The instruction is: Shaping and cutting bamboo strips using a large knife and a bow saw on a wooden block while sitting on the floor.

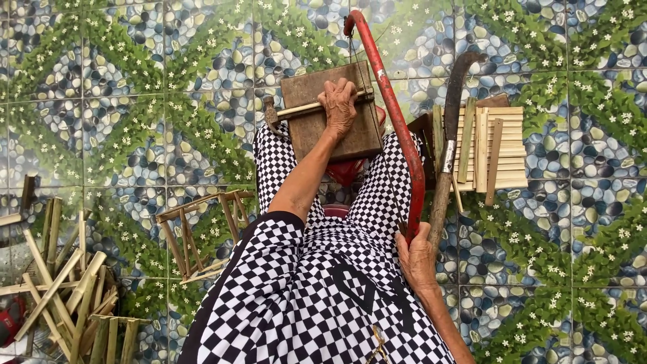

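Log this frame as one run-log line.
left hand: pins bamboo strip on wooden block | right hand: grips red bow saw | sickle beside

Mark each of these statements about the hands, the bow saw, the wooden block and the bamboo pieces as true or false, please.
1. The left hand presses a bamboo stick onto the wooden block. True.
2. The right hand holds a blue bow saw. False: the bow saw has a red frame.
3. A curved knife with a wooden handle lies to the right of the saw. True.
4. The cut bamboo pieces are piled at the top right. False: they lie at the lower left, on the tiled floor.
5. A small bamboo frame lies left of the person's knee. True.
6. A stack of flat slats lies on the wooden block. False: it lies further right, beyond the knife.
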